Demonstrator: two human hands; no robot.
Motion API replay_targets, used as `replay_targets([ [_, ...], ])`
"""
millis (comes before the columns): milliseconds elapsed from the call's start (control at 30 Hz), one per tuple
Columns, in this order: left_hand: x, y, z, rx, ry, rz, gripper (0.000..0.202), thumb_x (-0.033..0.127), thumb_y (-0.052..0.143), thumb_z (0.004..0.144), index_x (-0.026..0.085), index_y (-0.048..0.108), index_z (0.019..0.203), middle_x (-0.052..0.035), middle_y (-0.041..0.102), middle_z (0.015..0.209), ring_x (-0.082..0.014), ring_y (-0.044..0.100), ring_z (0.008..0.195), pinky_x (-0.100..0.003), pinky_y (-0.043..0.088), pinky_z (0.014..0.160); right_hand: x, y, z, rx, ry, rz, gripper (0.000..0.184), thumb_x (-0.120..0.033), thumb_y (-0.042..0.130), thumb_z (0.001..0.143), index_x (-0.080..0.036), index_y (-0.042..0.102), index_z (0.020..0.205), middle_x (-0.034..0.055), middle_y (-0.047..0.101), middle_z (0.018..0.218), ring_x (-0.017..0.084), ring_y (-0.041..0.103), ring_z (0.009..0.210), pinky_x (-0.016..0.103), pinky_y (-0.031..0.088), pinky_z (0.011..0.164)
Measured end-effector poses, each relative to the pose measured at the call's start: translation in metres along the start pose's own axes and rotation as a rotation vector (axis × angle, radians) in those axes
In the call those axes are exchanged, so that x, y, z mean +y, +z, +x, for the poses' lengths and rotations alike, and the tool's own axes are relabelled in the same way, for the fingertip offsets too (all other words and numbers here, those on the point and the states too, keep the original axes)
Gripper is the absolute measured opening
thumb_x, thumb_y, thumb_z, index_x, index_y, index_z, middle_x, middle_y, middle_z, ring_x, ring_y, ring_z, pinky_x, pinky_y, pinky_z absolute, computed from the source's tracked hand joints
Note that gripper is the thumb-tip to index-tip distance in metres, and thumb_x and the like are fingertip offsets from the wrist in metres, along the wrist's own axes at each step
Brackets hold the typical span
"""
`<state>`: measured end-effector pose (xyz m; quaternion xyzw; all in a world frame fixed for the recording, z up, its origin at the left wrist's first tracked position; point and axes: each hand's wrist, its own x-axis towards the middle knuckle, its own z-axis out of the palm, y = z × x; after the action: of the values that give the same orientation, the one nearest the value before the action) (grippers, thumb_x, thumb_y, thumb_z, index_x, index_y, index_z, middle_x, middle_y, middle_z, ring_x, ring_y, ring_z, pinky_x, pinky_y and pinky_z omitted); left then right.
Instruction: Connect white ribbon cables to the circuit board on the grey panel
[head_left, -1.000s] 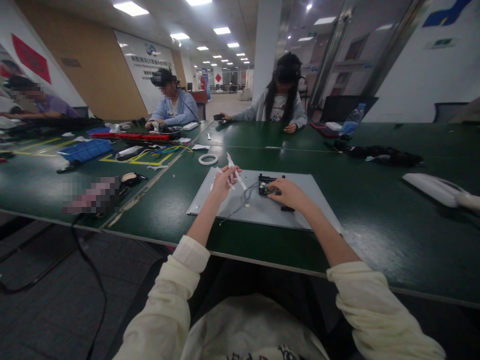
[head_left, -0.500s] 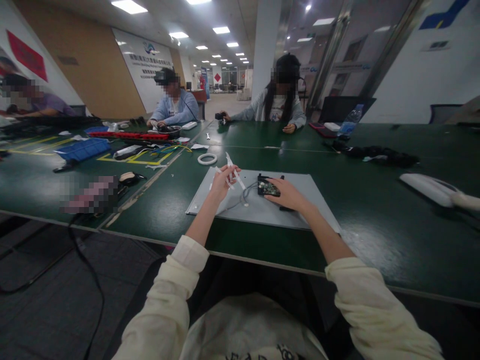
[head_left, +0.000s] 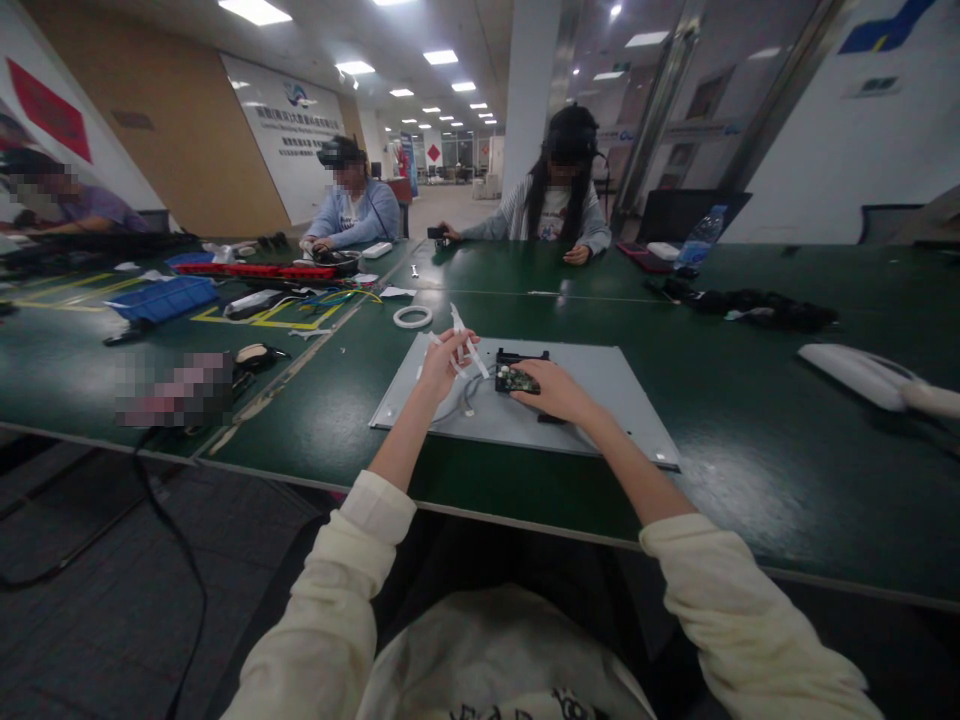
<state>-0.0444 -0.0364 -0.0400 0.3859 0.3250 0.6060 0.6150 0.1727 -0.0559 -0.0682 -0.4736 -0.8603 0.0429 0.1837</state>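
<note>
A grey metal panel (head_left: 607,385) lies flat on the green table (head_left: 750,470) in front of me. My left hand (head_left: 439,365) is raised over the panel's left part, its fingers pinched on thin white strips (head_left: 461,335) that stick up and out. My right hand (head_left: 551,388) rests on the panel with its fingers closed on a small black and green circuit board (head_left: 516,372). Grey wires (head_left: 469,395) run from the board toward my left hand.
A white tape ring (head_left: 413,317) lies behind the panel. Black items (head_left: 750,305) and a white device (head_left: 862,375) lie to the right. Blue tray (head_left: 166,297), red box and cables sit left. Three other people sit at the far sides.
My right hand has slid the circuit board leftward on the panel, closer to my left hand. The left hand keeps holding the white strips in about the same place.
</note>
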Motion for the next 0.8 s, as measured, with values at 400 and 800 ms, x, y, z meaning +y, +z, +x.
replay_targets([
  [400, 0.001, -0.001, 0.002, 0.017, 0.002, 0.003, 0.015, 0.024, 0.069, 0.068, 0.014, 0.062, 0.078, -0.0011, 0.066, 0.073, -0.0052, 0.055, 0.056, -0.015, 0.038, 0.046, 0.004, -0.016, -0.009, -0.011, -0.029, -0.047, 0.055, -0.046, 0.054, 0.082, -0.028, 0.045, 0.133, 0.0074, 0.046, 0.137, 0.031, 0.036, 0.127, 0.057, 0.026, 0.100],
  [800, 0.000, -0.004, 0.004, 0.007, 0.012, -0.030, 0.016, 0.025, 0.068, 0.069, 0.015, 0.062, 0.079, -0.0008, 0.067, 0.073, -0.0056, 0.056, 0.056, -0.015, 0.039, 0.048, -0.057, 0.002, 0.016, -0.089, -0.398, -0.079, 0.031, -0.019, 0.045, 0.088, -0.020, 0.063, 0.114, 0.0078, 0.064, 0.104, 0.020, 0.056, 0.099, 0.034, 0.036, 0.088],
])
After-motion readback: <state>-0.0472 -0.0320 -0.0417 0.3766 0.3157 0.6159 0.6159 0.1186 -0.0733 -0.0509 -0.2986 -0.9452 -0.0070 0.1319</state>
